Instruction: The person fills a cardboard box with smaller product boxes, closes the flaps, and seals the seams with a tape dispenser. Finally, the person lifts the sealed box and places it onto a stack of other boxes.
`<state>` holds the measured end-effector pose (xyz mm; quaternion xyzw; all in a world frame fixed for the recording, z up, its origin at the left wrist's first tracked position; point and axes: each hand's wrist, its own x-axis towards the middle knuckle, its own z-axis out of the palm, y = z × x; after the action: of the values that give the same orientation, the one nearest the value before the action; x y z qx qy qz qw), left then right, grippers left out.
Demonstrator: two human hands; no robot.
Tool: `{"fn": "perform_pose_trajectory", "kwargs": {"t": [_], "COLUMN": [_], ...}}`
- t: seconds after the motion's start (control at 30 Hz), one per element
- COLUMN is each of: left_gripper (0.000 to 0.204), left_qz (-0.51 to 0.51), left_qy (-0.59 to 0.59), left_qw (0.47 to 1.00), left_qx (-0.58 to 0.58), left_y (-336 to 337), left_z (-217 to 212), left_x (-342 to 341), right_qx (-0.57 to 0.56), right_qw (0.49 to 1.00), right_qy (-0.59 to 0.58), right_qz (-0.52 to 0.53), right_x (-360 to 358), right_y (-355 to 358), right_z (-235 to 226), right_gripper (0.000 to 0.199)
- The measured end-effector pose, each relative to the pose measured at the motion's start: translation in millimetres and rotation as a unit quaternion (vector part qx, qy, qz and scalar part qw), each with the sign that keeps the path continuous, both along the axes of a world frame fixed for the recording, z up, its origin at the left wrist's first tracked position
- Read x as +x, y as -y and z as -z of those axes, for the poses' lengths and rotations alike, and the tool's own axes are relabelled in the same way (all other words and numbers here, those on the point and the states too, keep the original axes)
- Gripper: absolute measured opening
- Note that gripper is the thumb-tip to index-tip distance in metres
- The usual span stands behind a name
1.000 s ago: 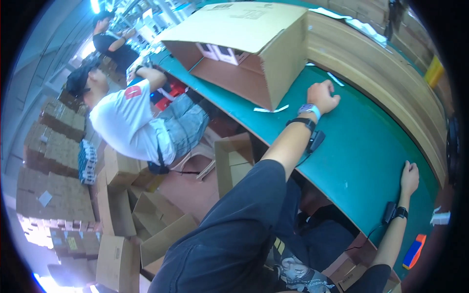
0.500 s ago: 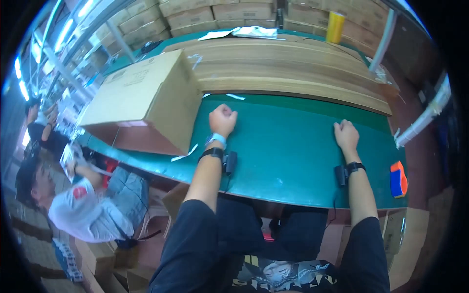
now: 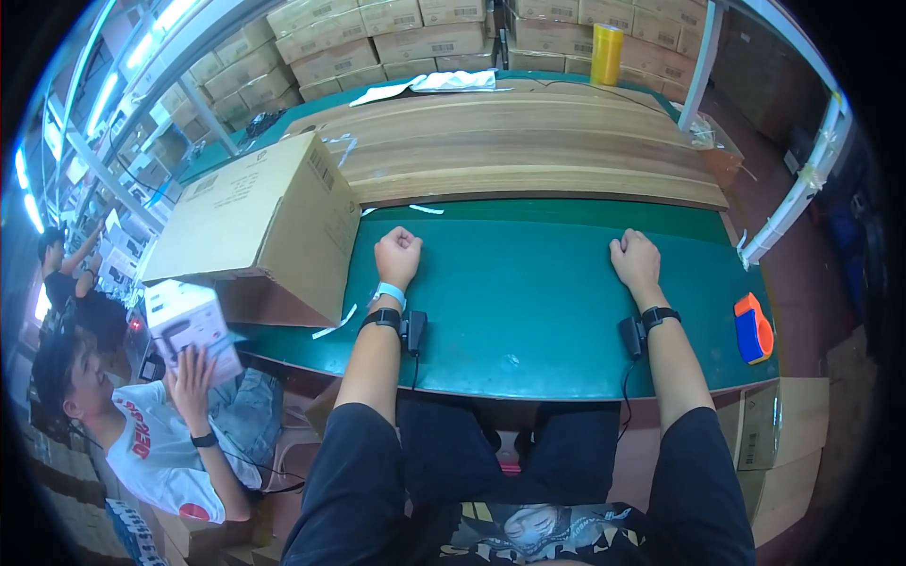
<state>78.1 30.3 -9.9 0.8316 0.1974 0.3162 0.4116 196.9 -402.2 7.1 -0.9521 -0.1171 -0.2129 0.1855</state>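
My left hand (image 3: 398,257) is curled into a fist on the green table mat (image 3: 519,311), just right of a large cardboard box (image 3: 307,241). The box lies on its side, its mouth facing the near edge. Further right, my right hand (image 3: 635,257) rests on the mat, also closed, with nothing showing in its fingers. Each wrist wears a black strap with a small dark device and a cable; the left also has a pale band. An orange and blue object (image 3: 754,330), perhaps a tape dispenser, stands near the table's right end.
Wood-grain boards (image 3: 528,141) lie across the far side, with a yellow cylinder (image 3: 606,55) behind them. White strips lie near the cardboard box. At the left, a seated co-worker holds a white printed carton (image 3: 193,325) beside its mouth. A metal post (image 3: 797,203) rises at right.
The view has shifted, so the table things sit further left. My hands stay closed on the mat. The co-worker has raised the white carton up to the large box's mouth.
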Motion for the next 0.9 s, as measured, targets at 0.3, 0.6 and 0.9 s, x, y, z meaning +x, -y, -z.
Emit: {"fn": "perform_pose_trajectory", "kwargs": {"t": [0.3,0.6,0.9], "left_gripper": [0.009,0.010,0.009], "left_qz": [0.012,0.026,0.024], "left_qy": [0.035,0.008,0.032], "left_qw": [0.999,1.000,0.999], "left_qx": [0.025,-0.002,0.010], "left_y": [-22.3,-3.1,-17.5], "left_z": [15.6,9.5,13.2], "left_x": [0.2,2.8,-8.3], "right_qx": [0.012,0.029,0.023], "right_qw": [1.000,0.999,0.999], "right_qy": [0.006,-0.014,-0.023], "right_qz": [-0.019,-0.011,-0.020], "right_x": [8.4,0.9,1.5], "right_y": [-6.7,9.5,-7.5], "right_z": [10.6,5.6,1.7], "right_gripper": [0.029,0.028,0.028]}}
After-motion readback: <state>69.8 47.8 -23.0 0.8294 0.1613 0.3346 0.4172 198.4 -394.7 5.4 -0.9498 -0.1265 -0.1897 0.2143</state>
